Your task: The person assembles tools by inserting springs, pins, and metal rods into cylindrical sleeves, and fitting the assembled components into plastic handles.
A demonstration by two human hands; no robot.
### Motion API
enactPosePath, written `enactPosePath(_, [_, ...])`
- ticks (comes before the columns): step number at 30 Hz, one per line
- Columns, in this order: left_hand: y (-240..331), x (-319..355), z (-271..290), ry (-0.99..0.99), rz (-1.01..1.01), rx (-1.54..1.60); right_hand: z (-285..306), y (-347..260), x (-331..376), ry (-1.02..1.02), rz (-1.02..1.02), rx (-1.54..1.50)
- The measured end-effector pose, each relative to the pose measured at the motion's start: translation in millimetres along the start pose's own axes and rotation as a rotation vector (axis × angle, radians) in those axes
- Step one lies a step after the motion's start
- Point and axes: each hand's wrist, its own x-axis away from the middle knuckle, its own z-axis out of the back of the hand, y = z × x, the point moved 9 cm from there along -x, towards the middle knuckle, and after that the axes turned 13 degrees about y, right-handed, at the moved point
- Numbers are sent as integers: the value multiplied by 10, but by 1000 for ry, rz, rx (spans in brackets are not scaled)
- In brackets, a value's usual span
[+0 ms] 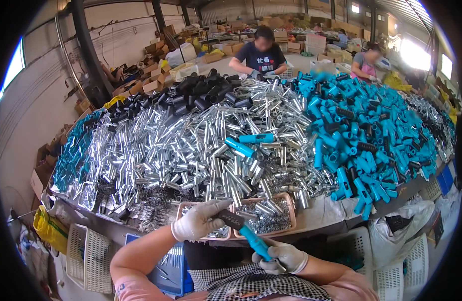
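Observation:
In front of my body I hold a teal-and-black tubular handle [253, 241] tilted between both hands. My left hand [193, 221], in a white glove, is closed at its upper, black end. Lower down, my gloved right hand [287, 255] wraps the teal end, where a bit of metal shows by the fingers. Just beyond the hands are two shallow pinkish trays [292, 215] with small metal parts. Silver metal tubes [191, 160] are heaped behind them, with two loose teal tubes [256, 138] on top.
To the right rises a pile of teal handles [366, 130]; black tubes [206, 93] lie at the back. White plastic baskets [85, 261] and a blue tray [165, 273] stand below the table edge. A co-worker [261, 55] works across the table, another [366, 65] farther right.

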Motion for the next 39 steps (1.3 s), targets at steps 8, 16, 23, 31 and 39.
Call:
enactPosePath(8, [-35, 531, -592, 33, 315, 491, -46, 393, -22, 9, 33, -33])
enactPosePath(16, [18, 641, -1225, 444, 449, 1415, 61, 733, -253, -33, 17, -143])
enactPosePath(23, [-85, 917, -1652, 254, 738, 1225, 237, 1254, -282, 45, -313, -162])
enactPosePath(31, [-276, 1188, -1769, 443, 770, 1276, 237, -367, 42, 60, 62, 1648])
enactPosePath(39, [-217, 1067, -1848, 224, 739, 1550, 775, -2035, 90, 737, 614, 2534])
